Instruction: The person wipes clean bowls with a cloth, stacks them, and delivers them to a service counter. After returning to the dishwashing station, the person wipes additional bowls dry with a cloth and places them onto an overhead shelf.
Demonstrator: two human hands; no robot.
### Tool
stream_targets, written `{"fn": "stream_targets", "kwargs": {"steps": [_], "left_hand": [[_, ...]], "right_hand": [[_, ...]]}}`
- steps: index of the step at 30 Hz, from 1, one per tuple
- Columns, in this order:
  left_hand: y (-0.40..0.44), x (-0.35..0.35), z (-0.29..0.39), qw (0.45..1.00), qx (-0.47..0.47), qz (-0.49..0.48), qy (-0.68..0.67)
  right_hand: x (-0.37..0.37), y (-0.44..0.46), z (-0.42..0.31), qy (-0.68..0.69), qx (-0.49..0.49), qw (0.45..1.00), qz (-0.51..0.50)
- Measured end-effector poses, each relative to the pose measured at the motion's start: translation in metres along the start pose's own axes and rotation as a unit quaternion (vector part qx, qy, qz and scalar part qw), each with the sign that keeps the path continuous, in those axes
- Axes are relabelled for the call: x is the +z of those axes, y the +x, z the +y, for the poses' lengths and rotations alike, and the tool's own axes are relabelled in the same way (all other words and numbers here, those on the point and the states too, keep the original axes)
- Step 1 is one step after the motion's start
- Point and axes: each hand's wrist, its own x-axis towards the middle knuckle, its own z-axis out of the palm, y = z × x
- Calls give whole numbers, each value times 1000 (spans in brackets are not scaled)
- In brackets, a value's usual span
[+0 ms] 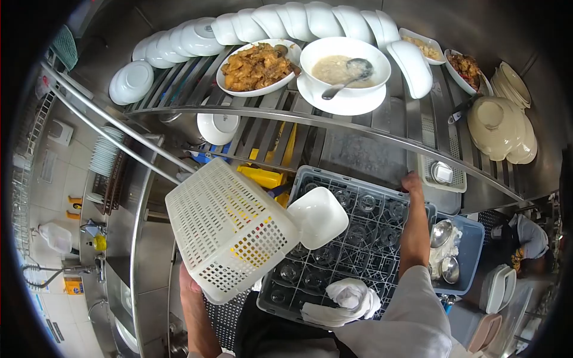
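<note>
My left hand [190, 281] is closed on the lower edge of a white perforated plastic basket [221, 221], which is tilted on its side. Some of its fingers are hidden behind the basket. My right hand [410, 182] is closed at the far rim of a grey glass rack [279, 307], its fingertips partly out of sight. Several upturned drinking glasses [356, 232] stand in the rack's compartments. A white square bowl [318, 218] lies over the rack against the basket's side. Near my body, a crumpled white cloth [349, 300] rests on the rack.
Above the rack, a slatted metal shelf [268, 116] bears white bowls [200, 37], a plate of food [259, 67] and a soup bowl with a spoon [345, 62]. Beige bowls [498, 122] stand right. A blue-grey tub [471, 256] with ladles is beside the rack. A metal rail [113, 122] runs left.
</note>
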Motion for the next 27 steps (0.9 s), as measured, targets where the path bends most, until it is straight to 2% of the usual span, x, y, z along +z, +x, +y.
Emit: {"fn": "stream_targets", "kwargs": {"steps": [1, 2, 3, 6, 8, 12, 14, 16, 17, 18, 19, 20, 22, 23, 26, 27], "left_hand": [[-4, 15, -2, 1000, -9, -22, -3], [-1, 12, -2, 1000, -6, -21, -6], [3, 6, 1, 999, -14, -43, -6], [3, 13, -4, 997, -31, -64, -13], [0, 18, -9, 1000, -13, -10, -21], [0, 20, -15, 1000, -10, 7, -19], [3, 6, -15, 997, 29, 71, 12], [9, 3, -12, 998, 11, 66, 10], [15, 2, -10, 999, 3, 46, -4], [17, 2, -10, 999, -8, 28, -20], [19, 3, -8, 996, -60, -70, -16], [24, 12, -11, 995, -63, -75, -15], [31, 30, -16, 999, 21, 43, 6], [38, 21, -10, 999, -13, -50, -16], [52, 36, -9, 999, -17, -34, 13], [57, 42, -9, 999, -19, -34, 20]], "right_hand": [[-17, -8, -7, -2, -2, 1000, 0], [-45, -23, -22, 129, 116, 985, 19], [-69, -34, -34, 257, 227, 938, 38], [-110, -59, -42, 327, 201, 922, 53], [-108, -63, -44, 316, 195, 926, 71], [-118, -66, -49, 306, 165, 934, 83], [-134, -75, -57, 310, 159, 934, 80], [-178, -90, -85, 474, 195, 852, 106], [-175, -89, -92, 474, 199, 852, 102], [-169, -87, -96, 488, 202, 834, 158], [-165, -87, -98, 500, 203, 813, 219], [-160, -87, -100, 498, 207, 812, 223], [-161, -85, -111, 482, 191, 800, 301], [-159, -83, -119, 511, 195, 768, 332], [-194, -74, -143, 546, 252, 729, 327], [-223, -74, -153, 515, 239, 738, 365]]}}
